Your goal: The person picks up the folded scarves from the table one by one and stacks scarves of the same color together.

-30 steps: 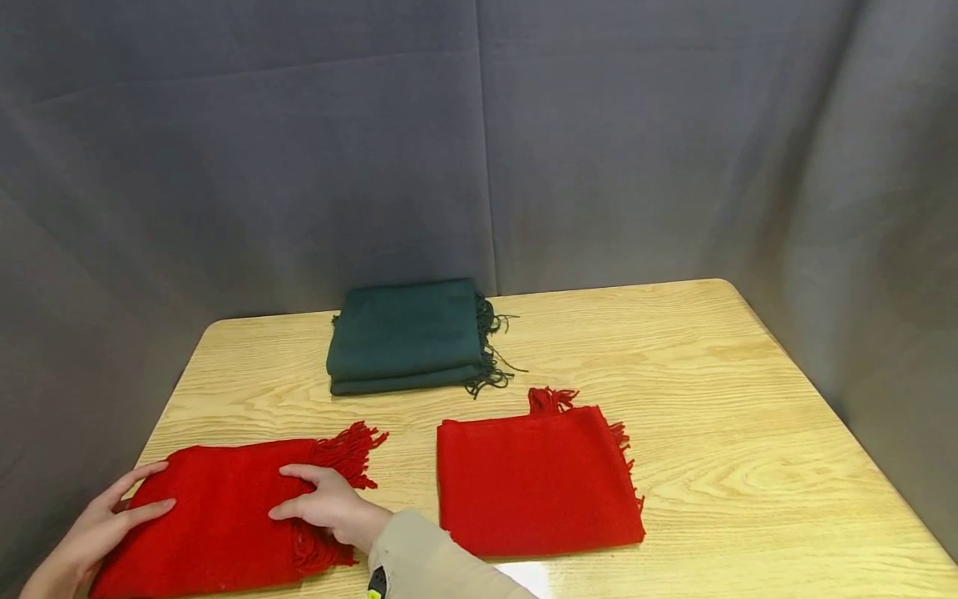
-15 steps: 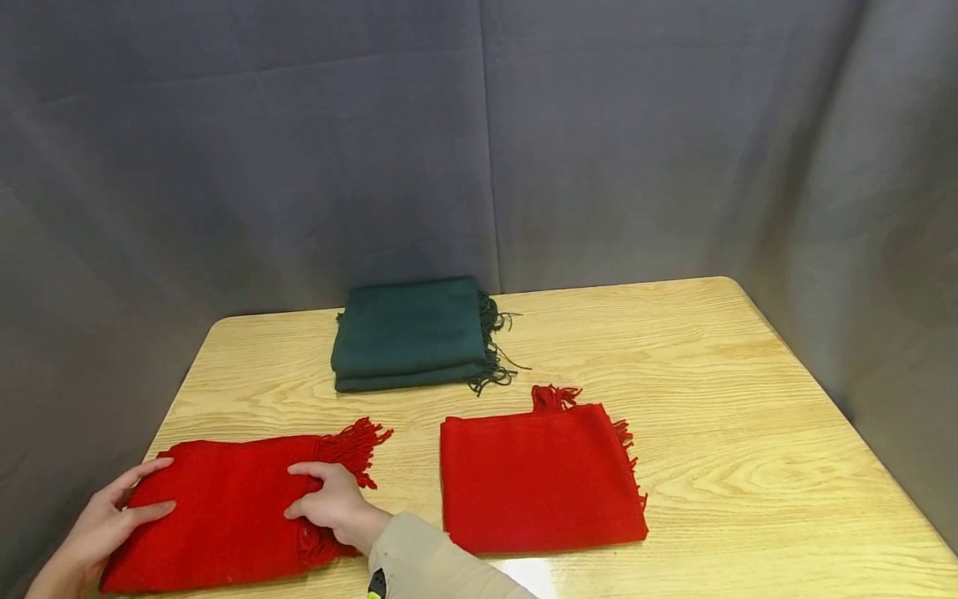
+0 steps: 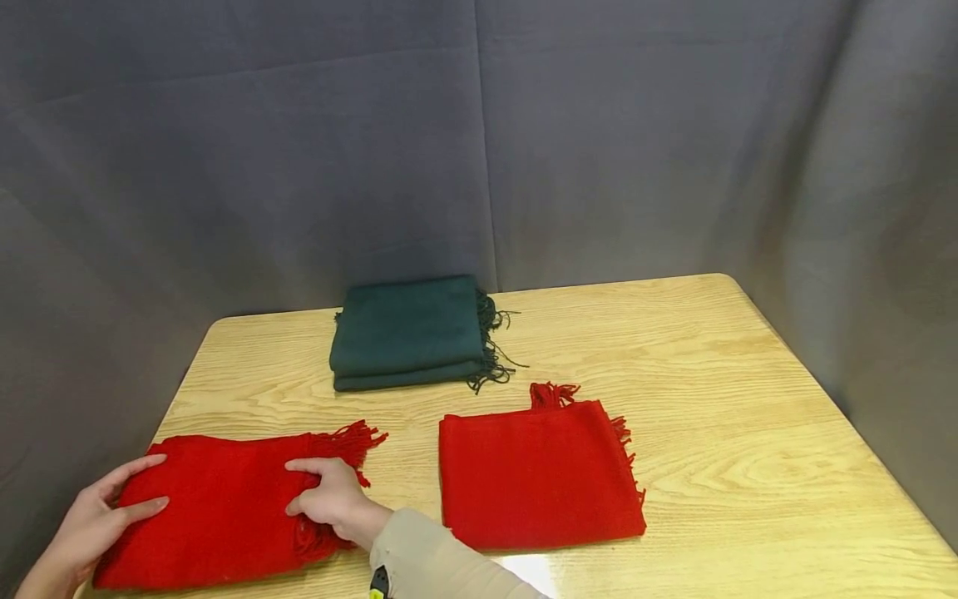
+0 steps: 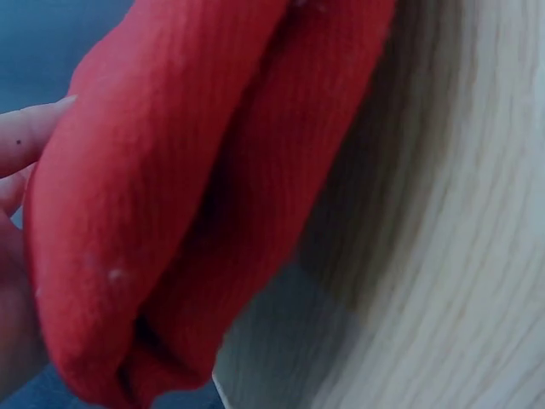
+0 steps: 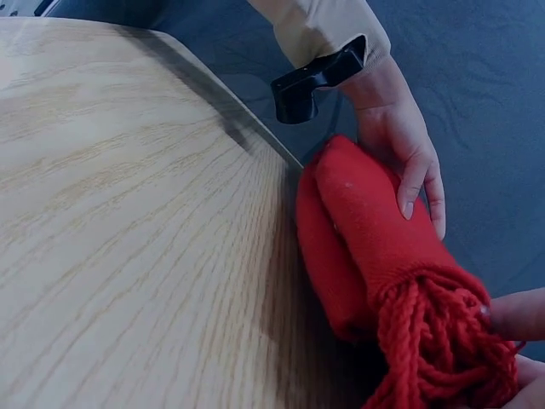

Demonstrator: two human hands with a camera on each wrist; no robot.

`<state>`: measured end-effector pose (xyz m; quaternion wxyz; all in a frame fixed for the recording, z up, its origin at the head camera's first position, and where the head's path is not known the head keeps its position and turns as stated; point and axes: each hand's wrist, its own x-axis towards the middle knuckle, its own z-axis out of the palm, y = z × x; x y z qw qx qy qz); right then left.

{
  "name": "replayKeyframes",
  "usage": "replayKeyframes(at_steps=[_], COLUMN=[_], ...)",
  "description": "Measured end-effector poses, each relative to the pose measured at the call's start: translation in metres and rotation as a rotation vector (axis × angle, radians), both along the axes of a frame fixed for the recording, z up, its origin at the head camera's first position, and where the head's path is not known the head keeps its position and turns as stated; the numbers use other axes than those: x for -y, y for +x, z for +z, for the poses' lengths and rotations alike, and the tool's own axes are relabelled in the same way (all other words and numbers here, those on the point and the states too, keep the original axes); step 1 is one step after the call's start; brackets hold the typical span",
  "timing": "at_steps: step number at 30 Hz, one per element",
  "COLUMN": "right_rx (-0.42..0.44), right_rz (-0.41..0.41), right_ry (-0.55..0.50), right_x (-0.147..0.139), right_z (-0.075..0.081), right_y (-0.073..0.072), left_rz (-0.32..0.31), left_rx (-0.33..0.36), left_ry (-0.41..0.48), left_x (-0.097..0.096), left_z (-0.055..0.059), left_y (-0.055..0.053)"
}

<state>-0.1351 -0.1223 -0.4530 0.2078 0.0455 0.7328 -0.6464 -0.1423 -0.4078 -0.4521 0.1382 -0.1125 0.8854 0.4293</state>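
A folded red scarf point(image 3: 224, 507) lies at the front left of the table, its fringe at the right end. My left hand point(image 3: 93, 520) rests at the scarf's left end, thumb and index finger extended over the top; its other fingers are mostly hidden. Near the fringe, my right hand point(image 3: 333, 499) touches the cloth with thumb and index finger apart. In the left wrist view the scarf point(image 4: 153, 170) shows thick, rounded folded layers. The right wrist view has the left hand point(image 5: 404, 141) along the far end and the fringe point(image 5: 434, 341) close to the right fingertips.
A second folded red scarf point(image 3: 539, 478) lies to the right on the wooden table point(image 3: 748, 416). Behind stands a folded dark green scarf point(image 3: 407, 329) with fringe on its right side. Grey cloth point(image 3: 636, 150) hangs around the table's back and sides.
My right hand has slid slightly right, toward the fringe. The red scarf's near edge has shifted a little away from me. My left hand stays at the left end.
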Motion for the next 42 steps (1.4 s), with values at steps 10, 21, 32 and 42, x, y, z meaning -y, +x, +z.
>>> replayKeyframes(at_steps=[10, 21, 32, 42], right_rx=[-0.039, -0.076, -0.139, -0.147], right_rz=[0.013, 0.009, 0.046, 0.110], right_ry=[-0.015, -0.032, -0.019, -0.020], right_x=[-0.008, -0.019, -0.042, -0.064], right_z=[0.012, 0.023, 0.037, 0.052], right_y=[-0.003, -0.010, -0.018, -0.026], left_rz=[-0.015, 0.009, -0.004, -0.024], left_rx=[-0.079, -0.093, -0.114, -0.103], left_ry=[-0.059, -0.001, 0.155, 0.192], left_x=[-0.007, -0.015, -0.034, -0.048], left_z=[0.008, 0.014, 0.025, 0.033], left_y=[0.000, 0.002, 0.007, 0.007])
